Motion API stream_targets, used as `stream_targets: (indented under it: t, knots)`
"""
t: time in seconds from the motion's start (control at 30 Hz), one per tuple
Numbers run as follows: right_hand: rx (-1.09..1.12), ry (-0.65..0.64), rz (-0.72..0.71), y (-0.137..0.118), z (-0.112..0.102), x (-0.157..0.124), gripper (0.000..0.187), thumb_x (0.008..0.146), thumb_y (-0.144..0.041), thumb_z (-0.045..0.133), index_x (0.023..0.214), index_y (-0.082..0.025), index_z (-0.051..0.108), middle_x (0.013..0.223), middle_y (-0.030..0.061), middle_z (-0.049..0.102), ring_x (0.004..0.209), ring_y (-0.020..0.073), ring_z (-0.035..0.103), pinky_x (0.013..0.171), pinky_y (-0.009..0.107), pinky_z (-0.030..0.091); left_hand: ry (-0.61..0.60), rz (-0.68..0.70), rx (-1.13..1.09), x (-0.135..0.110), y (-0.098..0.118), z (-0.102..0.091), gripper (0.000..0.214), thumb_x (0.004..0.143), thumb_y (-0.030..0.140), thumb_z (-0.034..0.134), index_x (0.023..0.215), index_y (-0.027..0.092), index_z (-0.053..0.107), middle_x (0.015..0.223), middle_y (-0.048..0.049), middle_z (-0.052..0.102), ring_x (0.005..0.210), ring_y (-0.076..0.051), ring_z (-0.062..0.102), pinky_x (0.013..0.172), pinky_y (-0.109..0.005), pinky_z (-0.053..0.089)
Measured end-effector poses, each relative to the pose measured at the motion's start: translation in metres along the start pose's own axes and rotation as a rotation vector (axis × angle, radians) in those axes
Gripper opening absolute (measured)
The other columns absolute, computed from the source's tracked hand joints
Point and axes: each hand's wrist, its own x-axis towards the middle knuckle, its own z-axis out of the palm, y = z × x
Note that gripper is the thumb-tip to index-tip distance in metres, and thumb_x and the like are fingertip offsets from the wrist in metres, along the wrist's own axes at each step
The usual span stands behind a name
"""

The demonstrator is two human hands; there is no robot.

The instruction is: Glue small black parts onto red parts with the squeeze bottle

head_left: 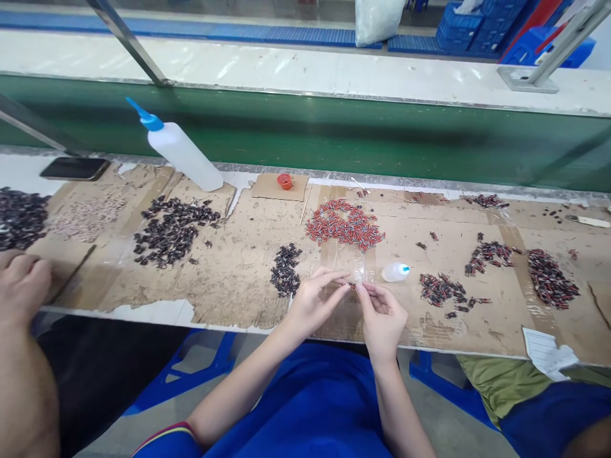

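Near the table's front edge, my left hand (319, 294) and my right hand (382, 312) meet with their fingertips. Between them is a tiny dark and reddish part (352, 285), pinched from both sides; its exact kind is too small to make out. Just beyond my hands spreads a pile of small red and silver cylindrical parts (344, 224). To the left of my left hand lies a heap of small black parts (285, 270). Close to my right hand, a small white squeeze bottle (396, 272) with a blue tip rests on its side.
Cardboard (238, 267) covers the bench. A large white bottle (186, 152) leans at the back left, near a phone (75, 168). A red cup (285, 182) stands behind. Assembled-looking piles (551, 280) lie right. Another person's hand (21, 283) is at far left.
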Motion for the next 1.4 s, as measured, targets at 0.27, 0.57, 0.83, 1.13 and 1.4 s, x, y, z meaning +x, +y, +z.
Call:
stream_targets:
  t: [0.27,0.57,0.83,1.13,1.4]
  knots:
    - [-0.289,0.009,-0.372,0.003,-0.006,-0.005,0.01,0.083,-0.028,0.066,0.082,-0.02,0.073,0.078,0.006,0.076,0.069,0.0193,0.071,0.069,0.034,0.06,-0.081,0.013,-0.003,0.004,-0.001,-0.007,0.023,0.085,0.02,0.064,0.108,0.019,0.069,0.092,-0.0074,0.073,0.087,-0.018,0.069,0.082,-0.033,0.057]
    - [-0.394,-0.014,-0.66,-0.005,-0.007,0.0,0.01,0.085,-0.016,0.063,0.085,-0.023,0.071,0.074,0.004,0.075,0.066,0.0179,0.07,0.063,0.033,0.059,-0.064,-0.002,-0.079,0.007,-0.001,-0.006,0.029,0.082,0.018,0.065,0.11,0.018,0.066,0.085,-0.0037,0.075,0.09,-0.018,0.067,0.089,-0.034,0.053]
    - [-0.217,-0.062,-0.33,0.001,-0.01,-0.002,0.01,0.081,-0.029,0.068,0.08,-0.02,0.072,0.075,0.0061,0.075,0.068,0.0197,0.071,0.066,0.035,0.061,-0.05,-0.239,-0.241,0.007,0.001,-0.002,0.025,0.076,0.025,0.07,0.1,0.018,0.069,0.076,-0.0025,0.075,0.085,-0.019,0.069,0.091,-0.036,0.052]
    - [-0.08,-0.115,-0.04,0.001,-0.042,0.005,0.021,0.071,-0.034,0.077,0.082,-0.017,0.072,0.08,0.0077,0.075,0.069,0.0205,0.071,0.067,0.034,0.061,-0.216,-0.202,-0.222,0.001,0.001,0.017,0.026,0.082,0.028,0.068,0.106,0.019,0.062,0.088,-0.0049,0.076,0.089,-0.02,0.07,0.089,-0.035,0.05]
    - [-0.48,0.276,-0.356,0.003,-0.09,0.039,0.042,0.072,-0.041,0.075,0.105,-0.017,0.068,0.108,0.0133,0.068,0.099,0.0263,0.064,0.085,0.046,0.053,0.082,-0.066,0.541,0.017,-0.03,-0.036,0.014,0.091,0.023,0.055,0.095,0.026,0.068,0.1,-0.0065,0.073,0.103,-0.028,0.056,0.095,-0.051,0.034]
